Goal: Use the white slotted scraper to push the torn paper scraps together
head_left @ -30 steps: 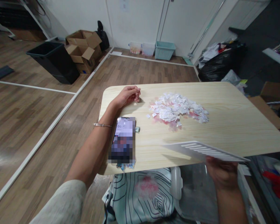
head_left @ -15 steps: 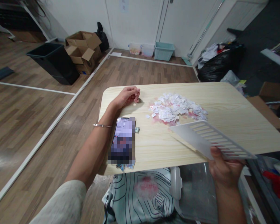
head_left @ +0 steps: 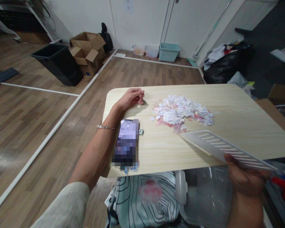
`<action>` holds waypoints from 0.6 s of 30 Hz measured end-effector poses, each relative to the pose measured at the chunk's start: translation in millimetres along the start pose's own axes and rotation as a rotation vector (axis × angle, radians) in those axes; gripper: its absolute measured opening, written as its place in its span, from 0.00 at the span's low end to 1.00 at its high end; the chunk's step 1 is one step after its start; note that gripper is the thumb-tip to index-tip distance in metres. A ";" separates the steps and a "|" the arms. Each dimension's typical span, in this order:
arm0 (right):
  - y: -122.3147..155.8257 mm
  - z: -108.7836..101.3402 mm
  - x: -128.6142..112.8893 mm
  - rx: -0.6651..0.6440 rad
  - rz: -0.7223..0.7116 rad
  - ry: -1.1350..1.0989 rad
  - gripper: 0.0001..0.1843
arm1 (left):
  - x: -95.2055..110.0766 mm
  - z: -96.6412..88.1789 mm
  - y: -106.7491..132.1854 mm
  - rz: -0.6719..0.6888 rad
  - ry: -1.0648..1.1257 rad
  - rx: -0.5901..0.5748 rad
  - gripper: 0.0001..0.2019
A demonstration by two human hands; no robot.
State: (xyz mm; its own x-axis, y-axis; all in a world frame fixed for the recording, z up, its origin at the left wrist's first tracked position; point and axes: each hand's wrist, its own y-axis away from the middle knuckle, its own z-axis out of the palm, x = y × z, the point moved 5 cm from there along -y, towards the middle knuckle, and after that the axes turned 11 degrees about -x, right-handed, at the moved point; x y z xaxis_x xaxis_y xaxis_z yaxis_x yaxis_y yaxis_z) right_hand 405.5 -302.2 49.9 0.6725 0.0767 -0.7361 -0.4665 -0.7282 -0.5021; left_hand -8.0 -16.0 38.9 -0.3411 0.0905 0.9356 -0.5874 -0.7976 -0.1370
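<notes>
My right hand [head_left: 247, 177] grips the lower right end of a flat white plastic panel with a row of slots [head_left: 218, 144]. The panel tilts over the table's front, its far corner close to the tabletop. Beyond it lies a heap of small white paper pieces [head_left: 180, 109], mixed with thin pinkish film [head_left: 179, 127]. My left hand [head_left: 133, 96] rests at the table's far left, its fingers curled closed and nothing visible in them. Beside my left forearm lies a phone [head_left: 127, 142] showing a timer, partly blurred out, with a beaded charm [head_left: 130, 167] at its lower end.
Below the front edge of the wooden table [head_left: 161, 155] are a patterned cloth [head_left: 130, 196] with a pinkish clump on it and a clear plastic bin [head_left: 206, 193]. A black bin [head_left: 59, 65], cardboard boxes [head_left: 87, 52] and a teal tub [head_left: 169, 52] stand on the floor.
My right hand has drawn the slotted panel back and to the right, away from the paper heap. My left hand has stayed in place; the view has shifted slightly.
</notes>
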 end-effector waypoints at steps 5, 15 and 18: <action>-1.3 6.1 -19.1 -0.067 -0.106 0.022 0.13 | 0.7 0.3 0.3 0.004 -0.002 0.006 0.13; 13.1 24.0 -40.5 -0.366 -0.095 -0.148 0.06 | 5.0 5.3 2.1 -0.031 -0.015 0.028 0.16; 15.2 27.7 -37.2 -0.456 -0.047 -0.177 0.07 | 6.1 6.5 2.4 -0.027 -0.013 0.024 0.17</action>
State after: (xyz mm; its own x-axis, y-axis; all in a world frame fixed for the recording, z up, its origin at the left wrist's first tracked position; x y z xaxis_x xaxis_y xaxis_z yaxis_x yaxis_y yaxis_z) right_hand 357.5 -297.2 57.1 0.5605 0.2020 -0.8031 -0.1123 -0.9423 -0.3154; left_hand -6.7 -21.2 46.4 -0.3157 0.1042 0.9431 -0.5785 -0.8090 -0.1043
